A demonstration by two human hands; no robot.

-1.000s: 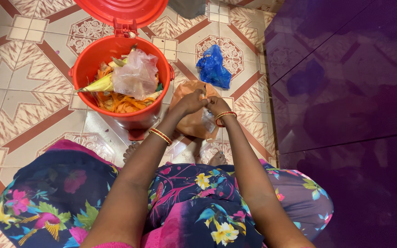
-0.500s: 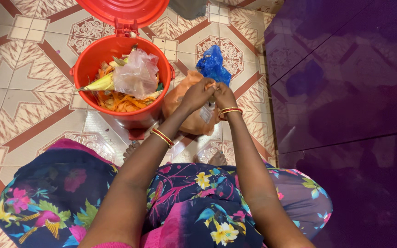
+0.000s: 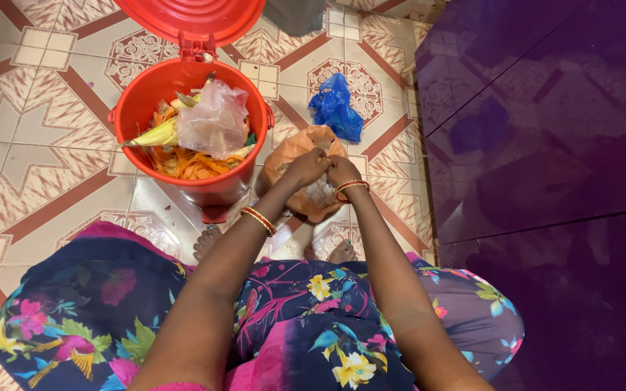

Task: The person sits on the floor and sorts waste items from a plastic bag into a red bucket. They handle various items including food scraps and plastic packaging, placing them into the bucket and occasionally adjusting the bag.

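Bag, orange and thin, hangs in front of the person, just above the tiled floor. Both hands meet at its top. The left hand and the right hand touch each other there, and their fingers are closed tight on the bunched plastic at the mouth of the bag. Neither hand is nearer; they share the same spot. The bag lies right under the fingers and a little ahead of them. Its long way runs from the pinched top down to its round bottom, which bulges below the right wrist. Something pale shows through the plastic low down, but I cannot tell what it is.

Just to the left of the bag stands a red bin. The bag is very close to the bin's side; I cannot tell if they touch. The bin is nearly full of orange peels, with a clear plastic bag on top and a yellow-green leafy bit poking out. Its red lid is flipped open at the back.

A blue bag lies crumpled on the floor just past the orange one, apart from the hands.

Each wrist wears bangles. Bare toes peek out under a flowery dress. On the right stands a dark purple, shiny wall or cupboard, close to the right arm, so there is little room on that side. The left side has more open floor.
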